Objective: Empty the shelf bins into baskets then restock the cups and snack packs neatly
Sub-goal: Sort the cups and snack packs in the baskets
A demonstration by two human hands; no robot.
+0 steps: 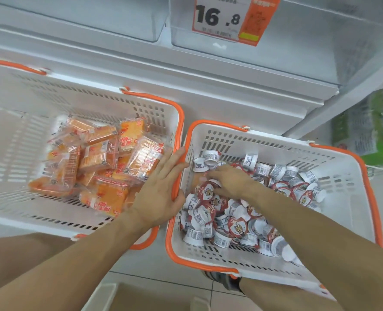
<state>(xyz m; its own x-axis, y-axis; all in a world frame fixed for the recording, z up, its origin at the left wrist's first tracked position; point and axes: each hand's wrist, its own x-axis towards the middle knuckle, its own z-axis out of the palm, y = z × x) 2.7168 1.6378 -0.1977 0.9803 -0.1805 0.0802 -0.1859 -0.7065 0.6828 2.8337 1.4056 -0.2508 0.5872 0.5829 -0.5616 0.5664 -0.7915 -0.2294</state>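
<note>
Two white baskets with orange rims stand on the floor below the shelf. The left basket (17,104) holds several orange snack packs (100,160). The right basket (334,167) is filled with several small white cups with red lids (235,221). My left hand (161,187) lies flat with fingers spread across the rims where the two baskets meet, holding nothing. My right hand (233,182) reaches down into the right basket, its fingers curled among the cups at the basket's left side; whether it grips a cup is hidden.
Clear plastic shelf bins (298,37) sit above, one bearing an orange and white price tag (233,19) reading 16.8. Green packages (374,131) stand at the right on a lower shelf. Below are floor tiles, my shoe (226,281) and my knees.
</note>
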